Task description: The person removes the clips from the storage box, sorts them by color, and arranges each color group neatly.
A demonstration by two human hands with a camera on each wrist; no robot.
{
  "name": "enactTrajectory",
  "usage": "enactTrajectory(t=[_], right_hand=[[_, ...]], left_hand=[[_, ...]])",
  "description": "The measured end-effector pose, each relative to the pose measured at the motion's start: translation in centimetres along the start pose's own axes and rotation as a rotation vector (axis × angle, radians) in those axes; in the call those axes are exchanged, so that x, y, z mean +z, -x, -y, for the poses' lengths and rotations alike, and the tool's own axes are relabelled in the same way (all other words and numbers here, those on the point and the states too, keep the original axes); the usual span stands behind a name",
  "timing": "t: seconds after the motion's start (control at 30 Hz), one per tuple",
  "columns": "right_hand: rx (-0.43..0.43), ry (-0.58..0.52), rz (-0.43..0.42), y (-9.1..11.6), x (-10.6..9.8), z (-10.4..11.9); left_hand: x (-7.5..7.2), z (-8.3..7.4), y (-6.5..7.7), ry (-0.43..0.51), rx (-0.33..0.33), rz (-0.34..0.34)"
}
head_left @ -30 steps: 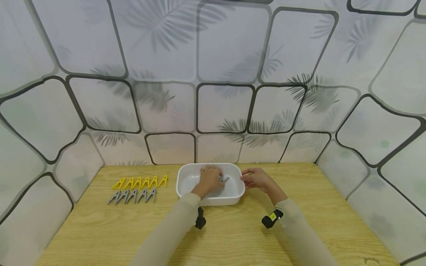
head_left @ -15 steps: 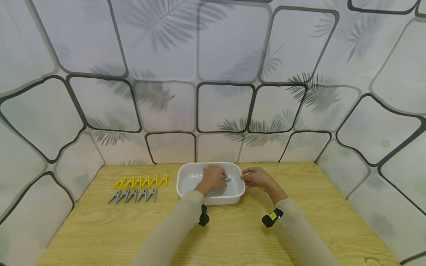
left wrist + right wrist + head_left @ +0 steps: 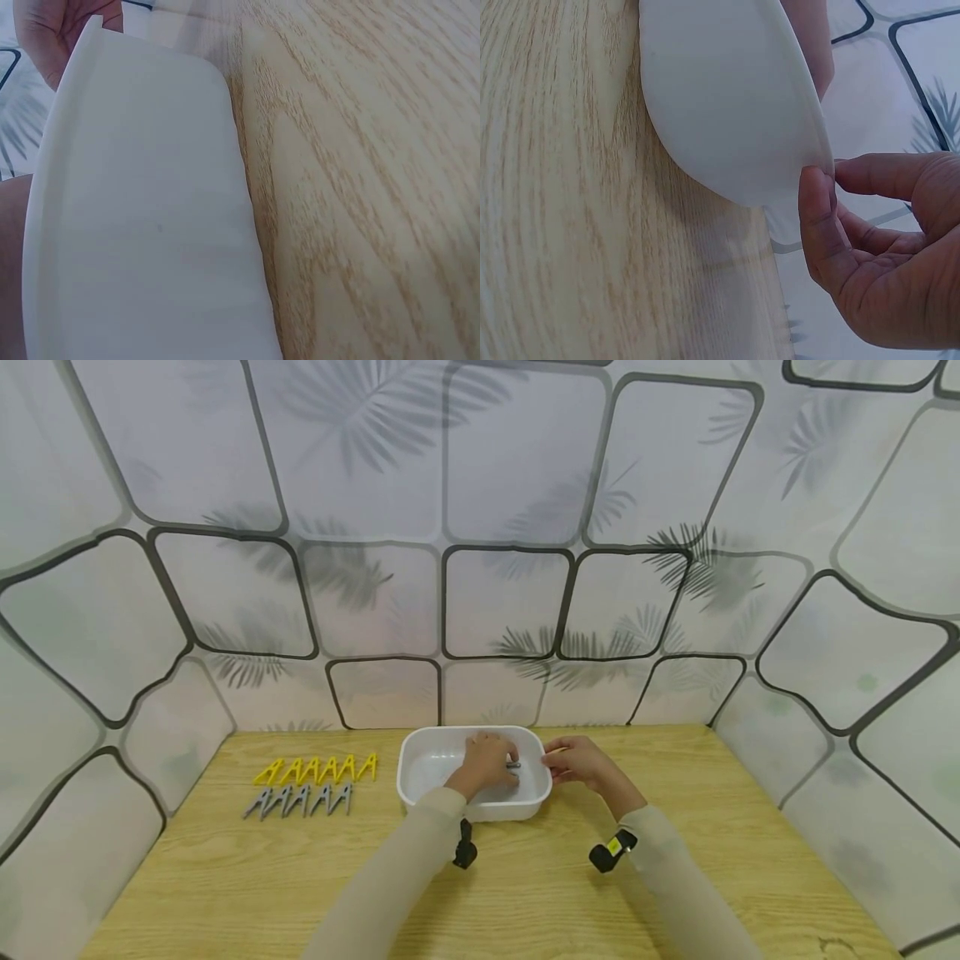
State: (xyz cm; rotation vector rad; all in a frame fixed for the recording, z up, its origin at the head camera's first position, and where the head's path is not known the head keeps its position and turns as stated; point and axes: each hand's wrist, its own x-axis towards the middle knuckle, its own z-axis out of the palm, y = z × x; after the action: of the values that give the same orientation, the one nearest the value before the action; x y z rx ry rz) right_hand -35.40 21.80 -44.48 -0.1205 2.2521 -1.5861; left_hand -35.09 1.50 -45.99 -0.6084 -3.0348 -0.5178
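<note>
Inside the white plastic tub (image 3: 420, 793), my left hand (image 3: 486, 765) curls its fingers and thumb around a grey clothespin (image 3: 513, 765). Only a short end of the clothespin shows between thumb and forefinger. The tub wall (image 3: 150, 187) hides most of this hand in the left wrist view. At the tub's right end, my right hand (image 3: 579, 762) pinches the rim; the right wrist view shows thumb and fingers (image 3: 821, 217) on either side of it. Left of the tub lie a row of yellow clothespins (image 3: 315, 770) and, nearer me, a row of grey clothespins (image 3: 300, 800).
The light wooden table (image 3: 540, 893) runs up to a pale patterned curtain (image 3: 495, 602) behind the tub and along both sides. Black wrist cameras hang below both forearms, the left one (image 3: 465, 845) close to the tub's front wall.
My left hand has shifted slightly right inside the tub, and less of the grey clothespin shows. The right hand, the tub and both clothespin rows have stayed put.
</note>
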Motion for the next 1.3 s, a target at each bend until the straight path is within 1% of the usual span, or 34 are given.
enactTrajectory(t=[0.2,0.37,0.47,0.73,0.97,1.1,1.3], right_hand=[[0.002,0.002,-0.002,-0.1,0.1,0.1],[0.006,-0.008,-0.001,0.0,0.2,0.1],[0.009,0.004,0.0,0.1,0.2,0.1],[0.015,0.027,-0.003,0.0,0.1,0.2],[0.007,0.022,-0.001,0.1,0.1,0.2],[0.005,0.016,0.002,0.1,0.1,0.2],[0.005,0.009,0.008,0.1,0.1,0.2]], left_hand=[[0.0,0.1,0.0,0.0,0.012,0.012],[0.0,0.2,0.0,-0.023,0.019,-0.014],[-0.1,0.2,-0.2,-0.038,0.025,-0.023],[-1.3,-0.1,0.0,-0.062,0.037,-0.019],[-2.1,0.1,0.0,-0.125,0.056,-0.064],[-2.5,0.4,0.3,-0.14,0.06,-0.076],[-3.3,0.5,0.8,-0.135,0.063,-0.093]])
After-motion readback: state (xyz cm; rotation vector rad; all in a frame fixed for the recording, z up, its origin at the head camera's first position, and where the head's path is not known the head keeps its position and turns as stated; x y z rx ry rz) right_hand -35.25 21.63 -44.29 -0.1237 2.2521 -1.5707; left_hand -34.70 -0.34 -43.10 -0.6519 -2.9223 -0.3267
